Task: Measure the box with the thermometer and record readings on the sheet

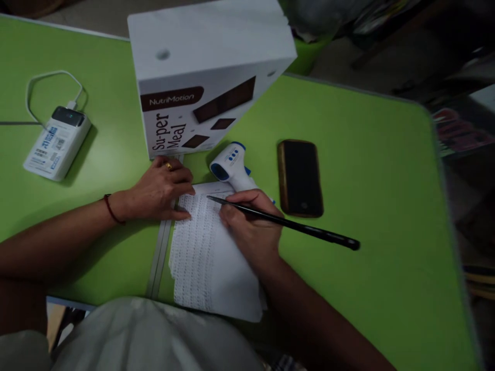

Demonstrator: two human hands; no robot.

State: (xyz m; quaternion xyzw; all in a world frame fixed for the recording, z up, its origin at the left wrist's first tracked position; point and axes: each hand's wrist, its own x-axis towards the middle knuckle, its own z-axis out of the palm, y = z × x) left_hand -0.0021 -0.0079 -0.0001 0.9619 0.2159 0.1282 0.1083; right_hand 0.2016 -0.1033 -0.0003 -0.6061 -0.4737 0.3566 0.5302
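Sheets of paper [232, 268] lie in front of me, their left part filled with columns of small handwriting. My right hand [251, 221] pinches a long black pencil [301, 224]; its tip is over the upper part of the top sheet, and I cannot tell if it touches. Resting on the paper's upper left edge, my left hand [162, 188] has its fingers apart and holds nothing. A ring and a dark red wrist cord are on that side. Just beyond the right hand lies a white and blue infrared thermometer [232, 164], its grip partly hidden.
A tall white NutriMotion box [211, 46] stands behind the paper. A dark phone [300, 178] lies to the right. At the left is a white power bank [58, 141] with a cable plugged in. The green table [371, 170] has a seam [158, 257] left of the paper.
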